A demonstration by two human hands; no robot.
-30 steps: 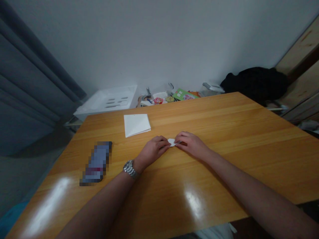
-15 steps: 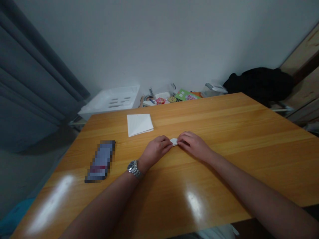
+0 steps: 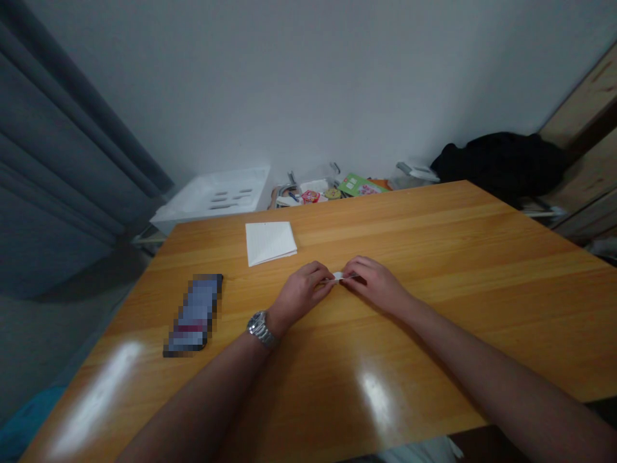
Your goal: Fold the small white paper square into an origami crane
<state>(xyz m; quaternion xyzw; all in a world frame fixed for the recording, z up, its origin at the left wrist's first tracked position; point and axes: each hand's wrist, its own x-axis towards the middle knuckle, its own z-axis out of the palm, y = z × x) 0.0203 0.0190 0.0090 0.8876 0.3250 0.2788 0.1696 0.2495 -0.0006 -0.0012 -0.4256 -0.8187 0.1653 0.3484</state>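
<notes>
Pinched closed on white paper (image 3: 338, 276) with left hand (image 3: 302, 287) and right hand (image 3: 373, 281), over wooden table (image 3: 434, 251), well inside its edges, with room rightward and grey wall (image 3: 332, 90) beyond.

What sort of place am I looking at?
Possibly a room in a home, or a small office: a curtain hangs at the left, and white paper lies on a wooden table.

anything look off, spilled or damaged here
Mainly the phone at the left: it shows as coarse blocks, probably picture masking, not damage. The paper beyond has layers slightly apart at its near right corner. No spill shows. The white piece between left hand and right hand is too hidden to judge.
</notes>
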